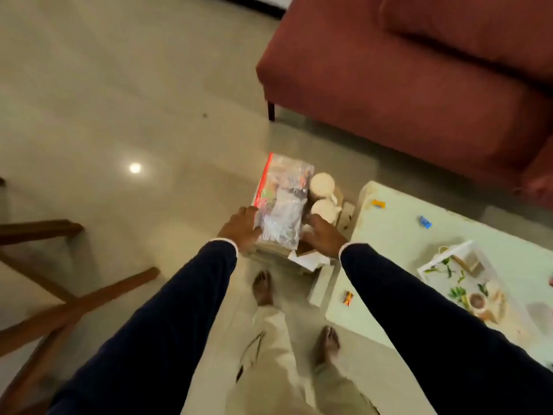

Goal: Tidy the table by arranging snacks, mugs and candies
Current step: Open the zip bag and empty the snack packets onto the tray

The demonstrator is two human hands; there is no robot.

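Observation:
A clear zip bag of snacks [282,202] with a red strip lies on top of a cardboard box [302,257] beside the low white table [398,235]. Two white mugs [323,194] stand in the box to the right of the bag. My left hand [242,226] holds the box's left side, touching the bag's edge. My right hand [323,235] grips the box's right side just below the mugs. Loose candies lie on the table: a yellow one [377,203], a blue one [425,222] and an orange one [347,298].
A white tray with a leaf pattern [440,262] sits on the table at the right. A red sofa [404,85] stands behind. Wooden furniture legs [68,307] cross the floor at the left. My bare feet [263,287] are on the glossy floor below the box.

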